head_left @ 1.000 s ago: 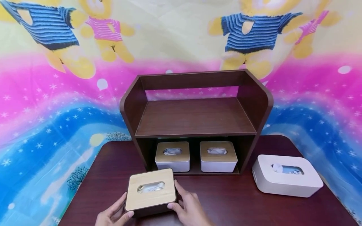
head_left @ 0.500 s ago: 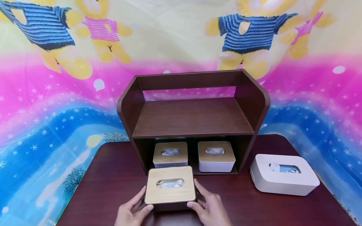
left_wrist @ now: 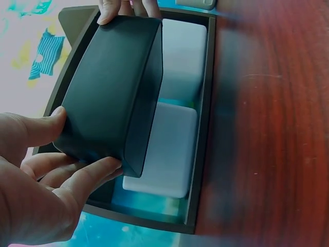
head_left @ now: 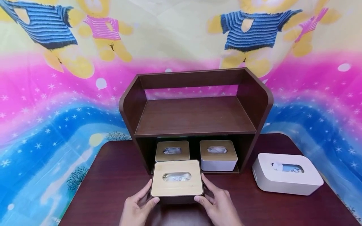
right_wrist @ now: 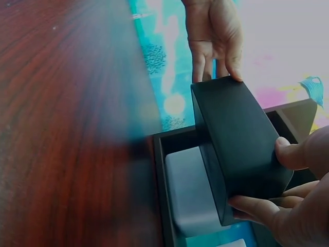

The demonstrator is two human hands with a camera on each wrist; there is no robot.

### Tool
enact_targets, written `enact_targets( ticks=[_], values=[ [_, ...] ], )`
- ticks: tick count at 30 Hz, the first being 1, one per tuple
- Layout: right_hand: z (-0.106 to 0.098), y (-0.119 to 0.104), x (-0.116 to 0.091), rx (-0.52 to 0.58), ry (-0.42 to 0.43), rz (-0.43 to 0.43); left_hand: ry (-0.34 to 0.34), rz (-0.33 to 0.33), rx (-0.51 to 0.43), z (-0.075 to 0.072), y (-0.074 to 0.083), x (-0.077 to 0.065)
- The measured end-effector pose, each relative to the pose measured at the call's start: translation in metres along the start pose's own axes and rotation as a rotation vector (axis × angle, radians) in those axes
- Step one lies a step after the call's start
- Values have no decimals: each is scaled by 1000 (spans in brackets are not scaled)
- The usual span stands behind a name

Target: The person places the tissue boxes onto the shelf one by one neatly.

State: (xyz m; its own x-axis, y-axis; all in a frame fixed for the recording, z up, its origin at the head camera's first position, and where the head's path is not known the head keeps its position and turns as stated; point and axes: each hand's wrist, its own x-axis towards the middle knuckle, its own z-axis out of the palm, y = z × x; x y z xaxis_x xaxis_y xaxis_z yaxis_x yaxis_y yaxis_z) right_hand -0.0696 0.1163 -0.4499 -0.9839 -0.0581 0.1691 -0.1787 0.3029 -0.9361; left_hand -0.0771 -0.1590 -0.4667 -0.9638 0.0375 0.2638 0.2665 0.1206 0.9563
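Note:
Between both hands is a dark tissue box (head_left: 177, 185) with a pale wooden lid, raised off the table in front of the shelf. My left hand (head_left: 137, 201) grips its left side, thumb at the near corner. On the opposite side my right hand (head_left: 218, 197) holds it the same way. A wrapped packet shows through the oval slot in its lid. In the left wrist view the dark box (left_wrist: 113, 82) hangs in front of the shelf's lower compartment. Behind it, a white tissue box (head_left: 172, 147) with a wooden lid is partly hidden.
A dark brown two-level shelf (head_left: 195, 116) stands at the back of the table (head_left: 107, 182). Its lower level also holds a second white box (head_left: 218, 157) with a wooden lid. To the right lies a longer all-white tissue box (head_left: 287, 175). A patterned cloth (head_left: 42, 125) hangs behind.
Both hands have carried the dark tissue box to the right and toward the shelf. It has turned square to the shelf and now overlaps the left white box in the head view.

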Motion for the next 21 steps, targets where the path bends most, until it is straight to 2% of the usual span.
enact_targets(
  ticks=[5, 12, 18, 21],
  values=[
    [-4, -8, 3, -13, 2, -23, -3, 12, -28, -1, 10, 4],
    [-8, -22, 5, -18, -7, -42, 13, -47, -6, -3, 28, 8],
    [-12, -34, 8, -8, -20, -61, 33, -131, 28, -6, 48, 14],
    [-14, -40, 10, -2, -7, -64, 33, -143, 45, -9, 57, 18]
  ],
)
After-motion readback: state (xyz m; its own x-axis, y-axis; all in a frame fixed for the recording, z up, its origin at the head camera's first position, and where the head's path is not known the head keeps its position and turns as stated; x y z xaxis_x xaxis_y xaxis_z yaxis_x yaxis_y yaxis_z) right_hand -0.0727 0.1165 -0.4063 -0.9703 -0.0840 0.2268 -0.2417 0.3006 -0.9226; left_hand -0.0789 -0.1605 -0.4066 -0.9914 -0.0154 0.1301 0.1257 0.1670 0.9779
